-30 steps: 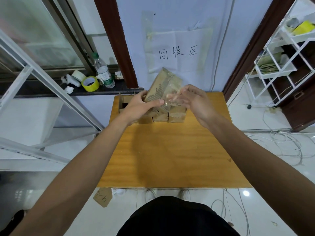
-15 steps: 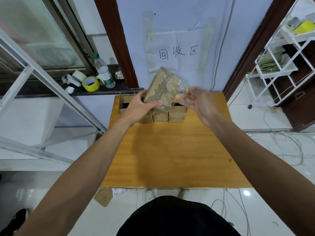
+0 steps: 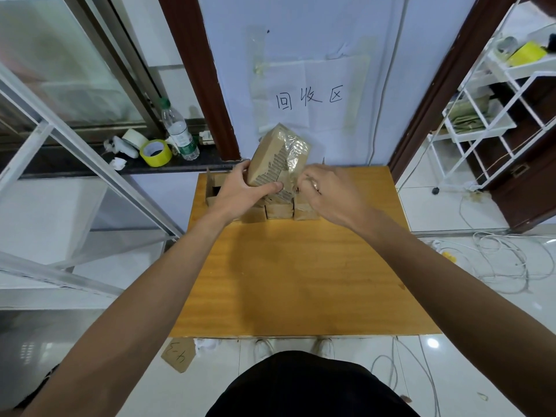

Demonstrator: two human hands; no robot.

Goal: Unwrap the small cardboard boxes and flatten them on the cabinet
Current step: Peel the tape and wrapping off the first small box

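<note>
Wooden cabinet top (image 3: 301, 266) shows nothing flattened yet: left hand (image 3: 240, 192) grips one film-wrapped box (image 3: 272, 164), right hand (image 3: 329, 191) pinches its film (image 3: 296, 152), and the row of boxes (image 3: 279, 210) is untouched.

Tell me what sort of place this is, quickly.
Probably a makeshift recycling or packing corner in a tiled back room. A handwritten paper sign taped up ahead reads 回收区 (recycling area), tape rolls sit on the window ledge, and a white wire shelf rack stands at the right.
</note>
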